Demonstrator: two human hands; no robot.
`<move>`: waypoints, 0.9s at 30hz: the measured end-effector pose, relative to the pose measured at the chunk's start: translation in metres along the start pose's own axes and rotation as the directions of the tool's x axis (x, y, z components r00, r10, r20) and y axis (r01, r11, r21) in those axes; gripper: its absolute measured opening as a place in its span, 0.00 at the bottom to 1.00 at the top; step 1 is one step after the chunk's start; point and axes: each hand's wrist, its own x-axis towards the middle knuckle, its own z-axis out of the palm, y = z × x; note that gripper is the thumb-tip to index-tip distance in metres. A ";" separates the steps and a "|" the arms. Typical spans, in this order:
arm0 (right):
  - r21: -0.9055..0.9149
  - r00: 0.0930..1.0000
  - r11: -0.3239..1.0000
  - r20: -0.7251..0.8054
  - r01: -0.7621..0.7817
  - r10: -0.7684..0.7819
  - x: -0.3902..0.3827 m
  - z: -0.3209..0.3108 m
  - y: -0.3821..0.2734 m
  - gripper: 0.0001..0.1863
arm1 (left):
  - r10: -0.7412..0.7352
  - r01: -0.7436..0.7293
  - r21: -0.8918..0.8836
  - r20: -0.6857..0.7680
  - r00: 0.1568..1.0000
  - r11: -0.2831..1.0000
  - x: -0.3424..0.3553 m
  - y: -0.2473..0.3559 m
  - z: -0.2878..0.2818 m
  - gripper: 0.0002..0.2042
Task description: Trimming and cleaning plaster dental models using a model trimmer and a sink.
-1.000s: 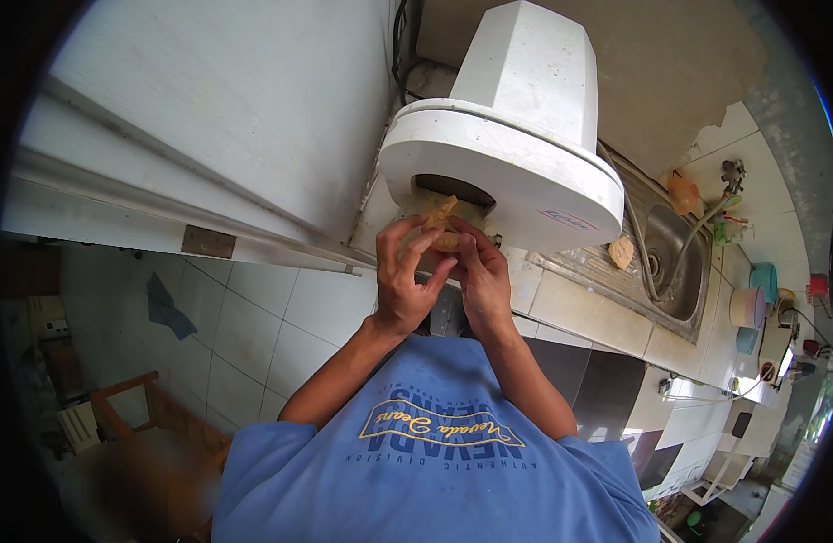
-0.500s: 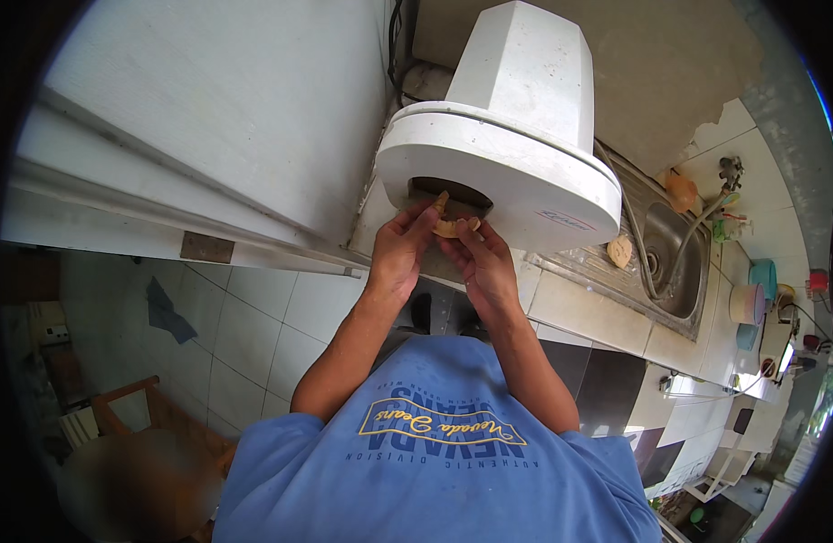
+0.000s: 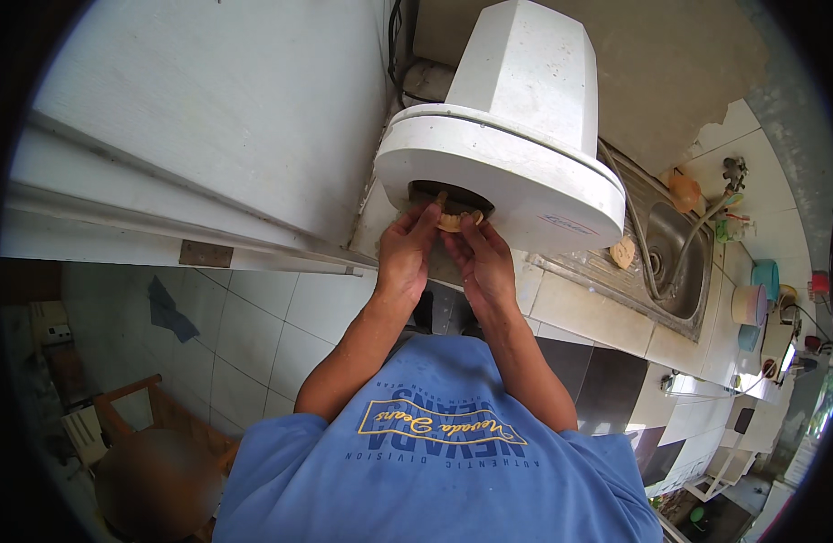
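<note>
My left hand [image 3: 405,255] and my right hand [image 3: 487,265] both pinch a yellowish, curved piece [image 3: 456,222] that resembles a dental arch cast, with a narrower upright part at its left end. The piece sits between my fingertips at the dark opening [image 3: 451,192] in the lower front of a white housed machine [image 3: 516,81]. My fingers partly cover the piece, and the inside of the opening is too dark to make out.
A steel sink [image 3: 679,235] with a hose, a pale lump [image 3: 622,252] and plastic containers [image 3: 749,306] are on the right. A white panel [image 3: 199,118] stands left; below are a blue cloth [image 3: 170,309], wooden chair [image 3: 127,389] and a blurred person [image 3: 154,480].
Over the last second my hands have moved slightly up toward the opening and closed around the piece, which now lies more level. In the last half second they have barely moved.
</note>
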 end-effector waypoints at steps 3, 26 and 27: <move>-0.019 1.000 0.999 -0.014 0.026 -0.026 -0.001 0.002 0.000 0.14 | 0.007 -0.008 -0.048 -0.002 1.000 0.999 -0.005 0.003 0.006 0.16; 0.109 0.996 0.993 0.080 -0.042 0.033 -0.011 0.002 -0.003 0.12 | -0.017 0.017 0.036 0.010 1.000 0.999 -0.003 0.004 0.005 0.15; 0.111 0.996 0.993 0.078 -0.041 0.032 -0.011 0.000 -0.002 0.12 | -0.027 0.026 0.056 0.018 0.999 0.998 -0.004 0.005 0.006 0.15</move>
